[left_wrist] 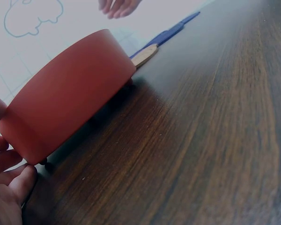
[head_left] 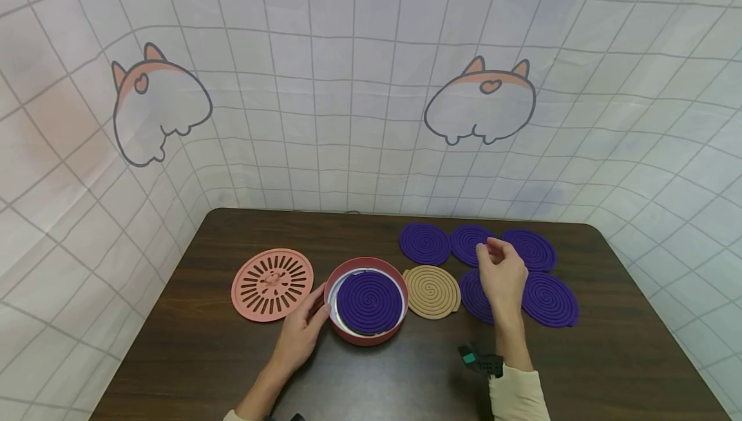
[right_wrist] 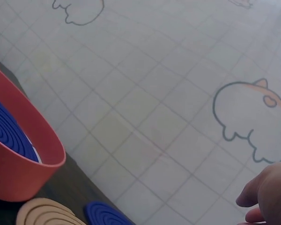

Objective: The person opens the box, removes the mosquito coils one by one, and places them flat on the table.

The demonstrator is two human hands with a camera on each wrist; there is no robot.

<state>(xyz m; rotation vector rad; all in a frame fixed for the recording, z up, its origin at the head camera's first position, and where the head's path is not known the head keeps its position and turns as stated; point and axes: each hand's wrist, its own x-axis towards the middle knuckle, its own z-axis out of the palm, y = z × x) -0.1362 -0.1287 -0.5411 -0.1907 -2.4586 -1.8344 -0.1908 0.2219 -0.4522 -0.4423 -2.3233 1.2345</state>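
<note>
A round red mosquito coil box (head_left: 363, 342) stands on the table with a purple mosquito coil (head_left: 370, 302) lying inside its pale inner ring. My left hand (head_left: 301, 329) holds the box by its left side; in the left wrist view its fingers (left_wrist: 21, 183) touch the lower wall. My right hand (head_left: 503, 277) hovers over the purple coils at the right, its fingers loosely bent and nothing visible in them. Directly right of the box lies a tan mosquito coil (head_left: 430, 291). Under the right hand, one purple coil (head_left: 476, 295) is partly hidden.
A pink slotted round lid (head_left: 272, 284) lies flat left of the box. More purple coils lie towards the back right, including one at the back (head_left: 425, 244) and one at the far right (head_left: 549, 299). A white grid-patterned curtain (head_left: 348, 118) rises behind the dark wooden table (head_left: 394, 382).
</note>
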